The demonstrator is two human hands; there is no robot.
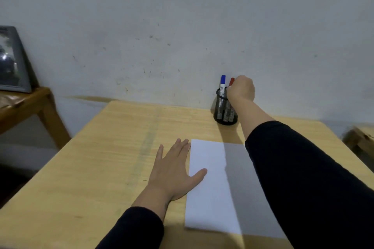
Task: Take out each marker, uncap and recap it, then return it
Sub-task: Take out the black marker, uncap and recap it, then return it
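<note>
Fingers of right hand (240,89) curled at red marker (231,82) (grip unconfirmed) | marker upright in mesh holder (224,111) | left hand (178,170) flat, open on bench (101,157), farther off

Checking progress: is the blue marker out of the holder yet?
No, the blue marker stands capped in the mesh holder.

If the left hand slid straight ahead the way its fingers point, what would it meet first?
Bare wooden table first. The left hand lies flat, pointing up-right; further on, probably the black mesh pen holder by the wall, though depth is unclear.
</note>
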